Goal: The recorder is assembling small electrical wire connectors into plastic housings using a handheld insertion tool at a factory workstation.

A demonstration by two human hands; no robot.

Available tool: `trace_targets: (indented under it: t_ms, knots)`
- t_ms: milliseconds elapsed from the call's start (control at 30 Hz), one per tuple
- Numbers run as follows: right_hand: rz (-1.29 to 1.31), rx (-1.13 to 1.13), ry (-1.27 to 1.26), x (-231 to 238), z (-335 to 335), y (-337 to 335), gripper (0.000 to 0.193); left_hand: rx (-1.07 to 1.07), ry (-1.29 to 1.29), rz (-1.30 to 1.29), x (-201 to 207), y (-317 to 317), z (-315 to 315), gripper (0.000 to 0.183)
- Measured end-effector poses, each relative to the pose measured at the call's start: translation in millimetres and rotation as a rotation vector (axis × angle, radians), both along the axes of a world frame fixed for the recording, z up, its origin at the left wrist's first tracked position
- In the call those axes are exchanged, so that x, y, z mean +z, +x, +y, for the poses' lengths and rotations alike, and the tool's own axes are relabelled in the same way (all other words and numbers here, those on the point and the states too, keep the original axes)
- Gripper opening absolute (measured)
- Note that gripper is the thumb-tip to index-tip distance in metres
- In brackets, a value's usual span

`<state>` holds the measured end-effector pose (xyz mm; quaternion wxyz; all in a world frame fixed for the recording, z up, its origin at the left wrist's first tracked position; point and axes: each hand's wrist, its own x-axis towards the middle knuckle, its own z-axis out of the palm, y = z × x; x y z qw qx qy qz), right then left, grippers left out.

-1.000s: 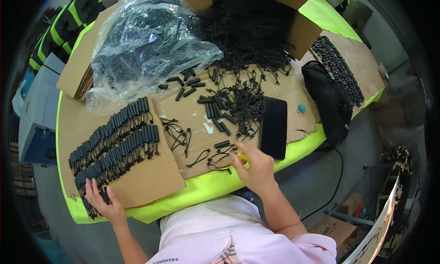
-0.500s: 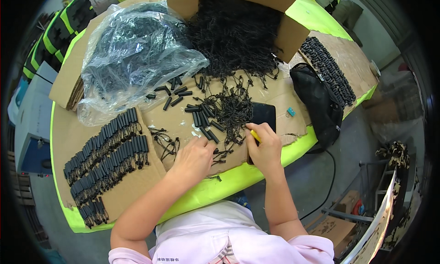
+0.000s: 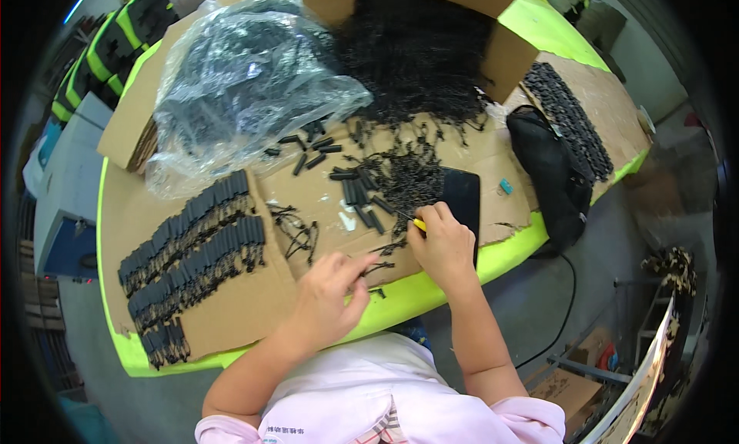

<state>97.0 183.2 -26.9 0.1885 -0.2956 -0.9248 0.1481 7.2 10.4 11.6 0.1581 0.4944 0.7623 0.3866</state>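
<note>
My right hand [image 3: 445, 246] is closed around a thin tool with a yellow handle [image 3: 419, 224]. The tool's slim shaft points left toward a tangled pile of black knotted cords [image 3: 412, 178]. Lower and to the left, my left hand [image 3: 329, 296] is slightly blurred, thumb and forefinger apart, with nothing clearly seen between them. Just beyond its fingertips are a few loose cords [image 3: 379, 266]. Short black tubes [image 3: 356, 191] lie in a loose group left of the cord pile. Under the pile's right side and near my right hand is a flat black tablet-like slab [image 3: 462, 201].
Rows of black tubes with cords [image 3: 192, 251] lie on cardboard at left. A clear plastic bag [image 3: 246, 90] and a cardboard box [image 3: 512, 59] of black cords stand at the back. A black pouch [image 3: 546, 174], a small teal piece [image 3: 505, 186] and bundled black cords [image 3: 570, 120] are at right.
My left hand has drawn back toward me from the tubes, and its fingers have spread. My right hand keeps the yellow-handled tool near the cord pile. The whole view has shifted slightly.
</note>
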Motion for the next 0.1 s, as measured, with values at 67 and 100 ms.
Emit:
trace_targets:
  t_ms: [67, 100]
  knots:
    - [-0.089, -0.016, -0.018, -2.5, -2.1, -3.3, 0.017, 0.03, -0.017, -0.136, 0.3, 6.2, -11.9, 0.031]
    - [-0.115, -0.031, -0.061, -1.8, -1.4, -3.8, 0.017, 0.034, -0.017, -0.281, -1.4, 10.3, -14.3, 0.03]
